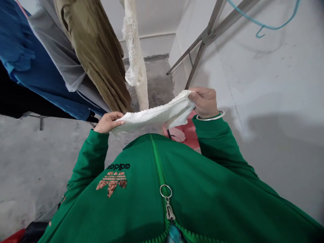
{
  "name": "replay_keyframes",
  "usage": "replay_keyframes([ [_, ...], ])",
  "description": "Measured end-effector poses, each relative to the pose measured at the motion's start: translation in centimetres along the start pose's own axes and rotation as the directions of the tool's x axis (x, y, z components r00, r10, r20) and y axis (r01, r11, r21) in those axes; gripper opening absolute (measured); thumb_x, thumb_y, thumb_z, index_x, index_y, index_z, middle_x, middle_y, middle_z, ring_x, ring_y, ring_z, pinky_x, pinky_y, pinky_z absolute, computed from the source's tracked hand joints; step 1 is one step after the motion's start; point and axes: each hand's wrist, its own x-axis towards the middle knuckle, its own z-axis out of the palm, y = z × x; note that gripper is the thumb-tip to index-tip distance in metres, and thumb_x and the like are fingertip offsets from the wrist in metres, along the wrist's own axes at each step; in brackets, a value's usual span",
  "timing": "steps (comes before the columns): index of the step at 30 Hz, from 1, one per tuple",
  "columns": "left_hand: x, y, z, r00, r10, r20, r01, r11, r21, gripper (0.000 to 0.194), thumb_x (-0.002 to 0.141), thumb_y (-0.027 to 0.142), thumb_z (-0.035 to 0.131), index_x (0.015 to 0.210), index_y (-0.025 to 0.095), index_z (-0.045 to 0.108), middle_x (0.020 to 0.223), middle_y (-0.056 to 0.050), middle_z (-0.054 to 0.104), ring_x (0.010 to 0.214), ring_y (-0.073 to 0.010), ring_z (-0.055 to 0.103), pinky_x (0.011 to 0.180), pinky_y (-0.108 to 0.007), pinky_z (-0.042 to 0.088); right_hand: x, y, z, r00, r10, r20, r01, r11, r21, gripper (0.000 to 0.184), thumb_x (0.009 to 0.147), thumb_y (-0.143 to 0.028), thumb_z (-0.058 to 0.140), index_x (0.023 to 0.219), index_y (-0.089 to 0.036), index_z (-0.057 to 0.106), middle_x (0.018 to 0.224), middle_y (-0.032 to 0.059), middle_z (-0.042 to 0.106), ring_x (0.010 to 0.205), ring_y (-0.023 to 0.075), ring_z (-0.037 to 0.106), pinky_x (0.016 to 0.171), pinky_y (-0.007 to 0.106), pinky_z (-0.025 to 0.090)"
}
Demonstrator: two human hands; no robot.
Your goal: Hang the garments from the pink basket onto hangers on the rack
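Note:
A white cloth (154, 116) with a scalloped upper edge is stretched between my two hands in front of my chest. My left hand (107, 122) pinches its left end between thumb and fingers. At the other end, a little higher, my right hand (204, 101) grips the corner, a pale bangle on that wrist. The cloth's lower part sags out of sight below its top edge, so I cannot tell its full shape. Just beyond it hangs a lacy white garment (134, 60).
Olive trousers (93, 47), a grey garment (55, 44) and a blue garment (22, 67) hang at the left. A metal rack frame (206, 37) stands at the right wall, near a blue hanger (263, 25). Something pink-red (188, 136) sits low behind the cloth.

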Motion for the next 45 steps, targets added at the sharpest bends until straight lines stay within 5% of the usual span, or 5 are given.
replay_keyframes([
  [8,0.0,-1.4,1.7,0.895,0.409,-0.179,-0.414,0.910,0.009,0.025,0.071,0.039,0.077,0.071,0.017,0.063,0.086,-0.005,0.063,0.079,-0.0144,0.058,0.067,-0.025,0.047,1.0,-0.4,-0.9,0.973,-0.227,-0.027,0.217,0.954,-0.205,0.028,0.083,-0.051,0.064,0.077,-0.024,0.072,0.073,-0.0010,0.066,0.070,0.0138,0.062,0.065,0.031,0.050],
  [19,-2.1,4.2,6.3,0.586,0.632,0.506,-0.803,0.535,0.262,0.008,0.092,0.023,0.051,0.090,0.018,0.057,0.094,-0.009,0.065,0.089,-0.0168,0.061,0.078,-0.029,0.049,5.0,3.3,-0.1,0.882,-0.131,-0.452,0.140,0.990,-0.015,0.048,0.084,-0.071,0.044,0.077,-0.024,0.050,0.071,-0.0003,0.054,0.070,0.0156,0.051,0.066,0.035,0.041],
  [27,1.5,7.2,13.8,0.282,0.488,0.826,-0.843,0.537,-0.029,0.024,0.095,0.031,0.043,0.092,0.018,0.063,0.107,-0.015,0.066,0.102,-0.0214,0.063,0.088,-0.032,0.052,9.2,2.8,5.6,0.998,-0.063,-0.023,0.063,0.762,0.645,0.058,0.064,-0.075,0.065,0.073,-0.025,0.037,0.067,-0.0019,0.031,0.072,0.0128,0.026,0.072,0.035,0.032],
  [36,6.0,11.3,9.0,0.770,0.637,0.040,-0.636,0.761,0.129,0.069,0.066,0.044,0.081,0.125,0.022,0.051,0.127,-0.011,0.053,0.127,-0.0316,0.048,0.101,-0.044,0.045,4.6,-3.8,11.1,0.990,0.032,0.139,-0.112,0.782,0.613,0.058,0.064,-0.073,0.060,0.067,-0.025,0.028,0.067,-0.0005,0.036,0.075,0.0169,0.038,0.078,0.040,0.044],
  [45,7.4,10.4,10.1,0.855,0.504,-0.125,-0.466,0.851,0.244,0.032,0.072,0.040,0.074,0.092,0.017,0.065,0.091,-0.003,0.067,0.099,-0.0247,0.063,0.085,-0.034,0.051,4.2,-4.0,8.9,0.973,-0.229,0.030,0.230,0.960,-0.161,0.051,0.083,-0.074,0.044,0.094,-0.027,0.060,0.110,0.0040,0.057,0.108,0.0196,0.051,0.097,0.038,0.046],
])
